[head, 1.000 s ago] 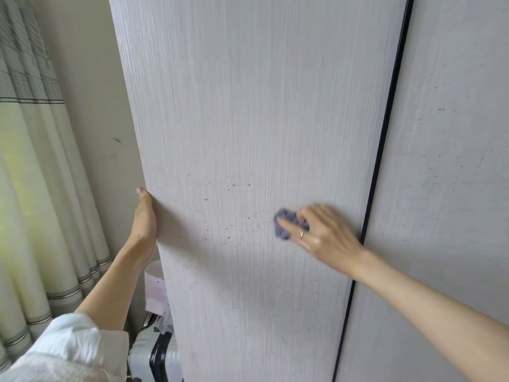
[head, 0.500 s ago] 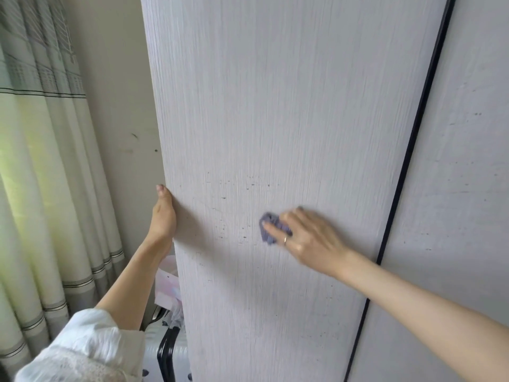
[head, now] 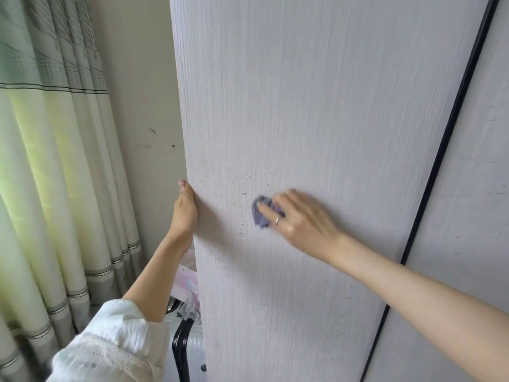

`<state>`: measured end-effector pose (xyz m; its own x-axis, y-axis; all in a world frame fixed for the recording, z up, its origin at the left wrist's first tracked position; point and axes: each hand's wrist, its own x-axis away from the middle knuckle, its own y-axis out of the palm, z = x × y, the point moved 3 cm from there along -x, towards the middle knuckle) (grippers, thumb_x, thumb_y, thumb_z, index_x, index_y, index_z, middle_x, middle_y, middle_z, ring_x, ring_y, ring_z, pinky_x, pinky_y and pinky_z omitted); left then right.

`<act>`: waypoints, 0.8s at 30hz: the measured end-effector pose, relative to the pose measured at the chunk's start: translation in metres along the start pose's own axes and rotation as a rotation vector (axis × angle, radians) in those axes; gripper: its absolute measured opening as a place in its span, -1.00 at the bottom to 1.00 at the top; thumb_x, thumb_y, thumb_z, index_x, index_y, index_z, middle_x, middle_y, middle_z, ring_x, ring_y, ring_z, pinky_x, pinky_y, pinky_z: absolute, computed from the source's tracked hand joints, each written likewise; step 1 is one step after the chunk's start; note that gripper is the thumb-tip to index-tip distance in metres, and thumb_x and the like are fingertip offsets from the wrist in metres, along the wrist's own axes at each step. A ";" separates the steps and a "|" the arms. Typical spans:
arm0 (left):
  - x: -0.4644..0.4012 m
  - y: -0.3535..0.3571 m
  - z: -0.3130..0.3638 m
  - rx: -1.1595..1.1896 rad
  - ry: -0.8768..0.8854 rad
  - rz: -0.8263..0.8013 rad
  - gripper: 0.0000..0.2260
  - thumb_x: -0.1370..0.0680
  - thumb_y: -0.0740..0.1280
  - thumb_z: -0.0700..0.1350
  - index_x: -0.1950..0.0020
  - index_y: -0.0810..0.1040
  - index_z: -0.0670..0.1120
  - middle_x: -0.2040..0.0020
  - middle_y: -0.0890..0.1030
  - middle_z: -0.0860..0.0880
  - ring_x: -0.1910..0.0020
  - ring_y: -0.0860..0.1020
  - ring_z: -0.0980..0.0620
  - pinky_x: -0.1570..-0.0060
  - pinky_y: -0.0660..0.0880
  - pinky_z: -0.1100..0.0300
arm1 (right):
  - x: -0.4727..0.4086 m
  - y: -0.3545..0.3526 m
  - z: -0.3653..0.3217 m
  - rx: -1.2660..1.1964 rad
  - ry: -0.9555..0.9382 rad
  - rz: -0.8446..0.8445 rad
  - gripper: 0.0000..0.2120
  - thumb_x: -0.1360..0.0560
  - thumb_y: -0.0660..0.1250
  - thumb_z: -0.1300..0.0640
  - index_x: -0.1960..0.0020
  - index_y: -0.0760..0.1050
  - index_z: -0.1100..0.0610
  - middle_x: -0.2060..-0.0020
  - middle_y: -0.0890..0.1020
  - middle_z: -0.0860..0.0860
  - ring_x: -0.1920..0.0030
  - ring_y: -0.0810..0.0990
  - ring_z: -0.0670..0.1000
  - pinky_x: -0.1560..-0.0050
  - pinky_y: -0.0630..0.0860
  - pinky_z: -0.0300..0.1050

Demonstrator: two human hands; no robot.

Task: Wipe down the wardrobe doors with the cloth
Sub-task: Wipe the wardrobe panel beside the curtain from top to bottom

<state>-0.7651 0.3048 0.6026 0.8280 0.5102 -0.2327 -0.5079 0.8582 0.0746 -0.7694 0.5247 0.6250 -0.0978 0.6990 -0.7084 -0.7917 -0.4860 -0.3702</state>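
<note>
Right hand: my right hand point(head: 300, 219) lies flat against the left wardrobe door point(head: 316, 111), fingers point(head: 265, 208) nearly straight and a little spread, pressing the cloth point(head: 261, 214) on the panel.
Cloth: small, bluish-purple, crumpled; it is under my right fingertips, and only the part beyond them shows.
Ring: a thin ring point(head: 277, 221) sits on one finger of this hand.
Left hand: my left hand point(head: 185, 213) holds the outer edge of the same door, thumb up along the front; the other fingers go behind the edge and I cannot see them, so how far they curl I cannot tell.
Door surface: pale grey with fine vertical grain; small dark specks point(head: 243, 193) lie between my two hands and just above the cloth.
Gap: a dark line point(head: 440, 150) runs well to the right of my right hand, and after it comes the right wardrobe door point(head: 473, 216).
Left of my left hand: a wall point(head: 143, 106) with a few marks, then a striped curtain point(head: 55, 161).
Below my left hand: my white sleeve point(head: 118, 337) and a white suitcase point(head: 187, 346) with black trim.
</note>
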 end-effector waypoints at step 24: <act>-0.023 -0.012 -0.017 0.064 -0.050 -0.226 -0.09 -0.32 0.03 0.54 -0.48 0.32 -0.03 -0.42 0.41 0.04 -0.41 0.34 0.09 -0.46 0.17 0.03 | -0.063 0.036 -0.034 0.010 0.081 0.097 -0.79 -0.53 0.24 0.27 -0.10 0.58 0.23 0.16 0.56 0.14 0.18 0.49 0.16 0.18 0.43 0.02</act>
<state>-0.7816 0.2816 0.5906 0.9306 0.3052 -0.2021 -0.2933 0.9520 0.0873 -0.7714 0.4457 0.6358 -0.1253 0.6041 -0.7870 -0.7867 -0.5439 -0.2921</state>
